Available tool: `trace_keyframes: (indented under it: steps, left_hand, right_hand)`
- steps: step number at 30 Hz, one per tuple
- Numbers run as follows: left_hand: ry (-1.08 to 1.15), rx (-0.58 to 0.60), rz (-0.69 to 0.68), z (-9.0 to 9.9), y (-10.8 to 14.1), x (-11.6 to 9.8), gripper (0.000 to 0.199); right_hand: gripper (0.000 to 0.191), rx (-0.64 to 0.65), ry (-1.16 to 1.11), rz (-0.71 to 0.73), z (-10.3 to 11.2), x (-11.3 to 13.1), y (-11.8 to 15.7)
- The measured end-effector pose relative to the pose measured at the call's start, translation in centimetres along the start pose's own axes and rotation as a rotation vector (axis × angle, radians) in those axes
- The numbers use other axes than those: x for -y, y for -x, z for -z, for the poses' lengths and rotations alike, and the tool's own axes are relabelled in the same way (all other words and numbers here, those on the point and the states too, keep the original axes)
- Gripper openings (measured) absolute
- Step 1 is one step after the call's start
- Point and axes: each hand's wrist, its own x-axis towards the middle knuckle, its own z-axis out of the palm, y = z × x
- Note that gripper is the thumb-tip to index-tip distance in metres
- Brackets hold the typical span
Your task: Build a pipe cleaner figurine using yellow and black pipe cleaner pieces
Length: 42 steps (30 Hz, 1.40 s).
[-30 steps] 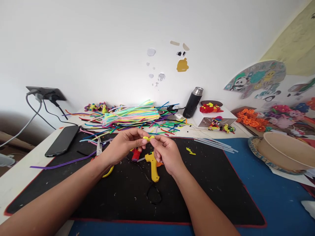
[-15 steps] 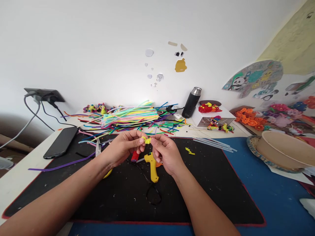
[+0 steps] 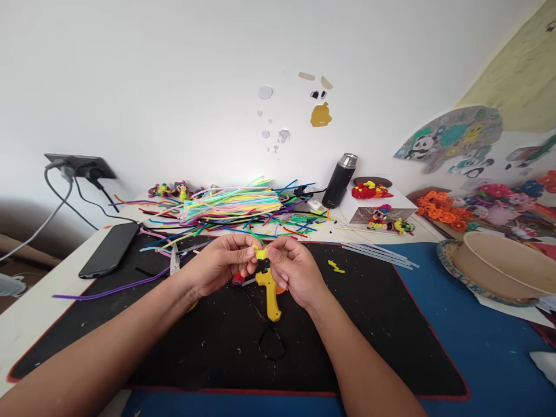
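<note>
Between my two hands is a short, coiled yellow pipe cleaner (image 3: pixel 260 253). The fingertips of my left hand (image 3: pixel 228 262) pinch its left end, and those of my right hand (image 3: pixel 292 269) pinch the right end. Just below them a yellow hot glue gun (image 3: pixel 271 298) lies on the black mat (image 3: pixel 369 347), its cord looping toward me. A red piece (image 3: pixel 238 278) shows partly beneath my left fingers. Scissors (image 3: pixel 174 260) lie partly hidden behind my left forearm. Small yellow pipe cleaner bits (image 3: pixel 336 267) rest right of my right hand.
A pile of coloured pipe cleaners (image 3: pixel 230 204) lies along the wall. Behind the mat stand a black flask (image 3: pixel 340 180) and a white box (image 3: pixel 395 202). Clear glue sticks (image 3: pixel 377 255) and a round basin (image 3: pixel 508 266) are at right, a phone (image 3: pixel 109 250) at left.
Both hands keep hold of the coiled yellow pipe cleaner and have barely moved. The view has shifted slightly, and the red piece is now more covered by my left fingers.
</note>
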Motion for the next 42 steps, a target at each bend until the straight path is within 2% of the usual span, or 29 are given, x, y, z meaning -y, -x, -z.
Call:
trace_keyframes:
  steps: [4, 8, 13, 27, 42]
  left_hand:
    - [-0.022, 0.036, 0.025, 0.3, 0.0, -0.1, 0.034]
    - [-0.037, -0.027, -0.047, 0.0, -0.1, -0.1, 0.034]
    - [-0.024, -0.09, -0.125, -0.7, -0.1, 0.0, 0.036]
    - [-0.02, 0.018, -0.073, -0.9, 0.2, 0.2, 0.034]
    - [-0.056, -0.044, -0.167, -1.1, 0.0, 0.0, 0.037]
  right_hand:
    - [0.038, 0.014, 0.01, -0.012, -0.1, 0.0, 0.1]
    - [0.038, -0.024, 0.019, -0.011, -0.2, -0.2, 0.1]
    - [0.039, -0.007, 0.026, -0.027, -0.1, -0.3, 0.1]
    - [0.039, 0.068, 0.018, -0.044, 0.1, 0.1, 0.3]
    - [0.042, -0.052, -0.006, -0.024, 0.0, -0.2, 0.0]
